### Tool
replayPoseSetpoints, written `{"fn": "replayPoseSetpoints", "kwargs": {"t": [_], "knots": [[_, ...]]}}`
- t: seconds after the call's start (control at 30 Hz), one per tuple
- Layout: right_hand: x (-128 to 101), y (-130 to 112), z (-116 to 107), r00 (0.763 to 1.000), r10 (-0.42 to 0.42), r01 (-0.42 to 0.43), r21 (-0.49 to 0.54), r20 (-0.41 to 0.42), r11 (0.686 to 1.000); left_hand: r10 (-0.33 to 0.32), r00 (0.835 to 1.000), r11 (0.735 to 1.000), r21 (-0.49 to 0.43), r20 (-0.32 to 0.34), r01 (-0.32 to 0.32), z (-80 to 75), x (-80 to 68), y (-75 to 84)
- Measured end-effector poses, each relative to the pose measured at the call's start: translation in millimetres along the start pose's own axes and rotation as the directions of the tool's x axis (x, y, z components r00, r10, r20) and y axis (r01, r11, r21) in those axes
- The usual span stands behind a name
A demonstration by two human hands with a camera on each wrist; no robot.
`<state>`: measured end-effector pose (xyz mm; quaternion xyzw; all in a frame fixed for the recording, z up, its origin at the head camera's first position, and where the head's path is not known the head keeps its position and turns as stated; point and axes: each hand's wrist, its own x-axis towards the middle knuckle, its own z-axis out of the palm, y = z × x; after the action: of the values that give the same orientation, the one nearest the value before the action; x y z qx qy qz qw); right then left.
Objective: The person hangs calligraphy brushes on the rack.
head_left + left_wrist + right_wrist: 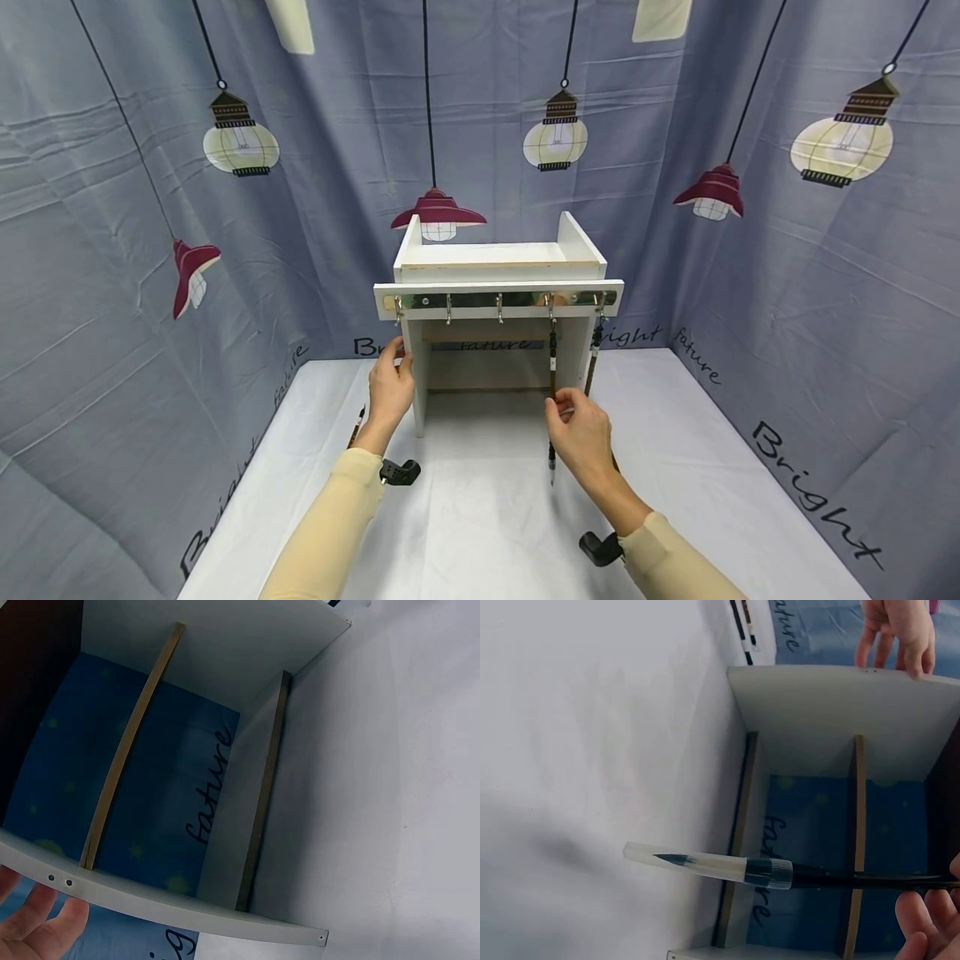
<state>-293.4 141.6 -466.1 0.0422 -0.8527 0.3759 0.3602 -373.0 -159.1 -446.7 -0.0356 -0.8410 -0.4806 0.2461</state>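
Observation:
A writing brush (552,358) hangs tip down from the fourth hook of a hook rail (498,300) on a white wooden shelf (498,275). My right hand (581,429) pinches its handle between thumb and fingers. In the right wrist view the brush tip (675,859) sits inside a clear cap. A second brush (595,350) hangs from the far right hook, partly hidden behind my right hand. With loosely bent fingers, my left hand (392,387) touches the shelf's left side panel (417,375), fingertips at its outer edge in the left wrist view (45,922).
More brushes (742,630) lie on the white cloth table (480,517) left of the shelf, mostly hidden by my left arm in the head view. Two wooden crossbars (262,795) span the shelf's open frame. A blue-grey curtain (337,208) surrounds the table.

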Motion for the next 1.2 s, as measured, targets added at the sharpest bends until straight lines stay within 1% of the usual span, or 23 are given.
{"fn": "replayPoseSetpoints", "kwargs": {"t": [0.1,0.33,0.63,0.83,1.07,1.2], "knots": [[2.1,-0.9,0.6,1.0,0.017,-0.017,-0.002,0.013,1.0,0.007,1.0,1.0,-0.006,-0.004,-0.007,-0.4,1.5,1.0],[6.0,-1.9,1.8,0.997,0.066,-0.066,0.015,0.035,0.998,0.003,1.0,1.0,-0.01,0.007,-0.003,-1.4,3.8,4.2],[7.9,-0.9,4.3,0.998,0.062,-0.062,0.016,0.013,0.998,0.021,1.0,1.0,-0.008,0.0,-0.021,-1.8,6.2,7.5],[6.6,-1.5,3.9,0.995,0.095,-0.096,0.021,0.034,0.995,0.012,1.0,1.0,-0.006,0.001,-0.012,-1.8,4.8,6.2],[0.4,-1.1,1.0,0.99,0.122,-0.123,0.018,0.068,0.992,0.0,1.0,1.0,-0.007,0.016,0.0,-1.7,1.8,4.8],[-1.9,0.1,-1.6,0.99,0.123,-0.125,0.014,0.065,0.992,0.001,1.0,1.0,-0.003,0.006,-0.001,-1.9,-1.3,2.6]]}}
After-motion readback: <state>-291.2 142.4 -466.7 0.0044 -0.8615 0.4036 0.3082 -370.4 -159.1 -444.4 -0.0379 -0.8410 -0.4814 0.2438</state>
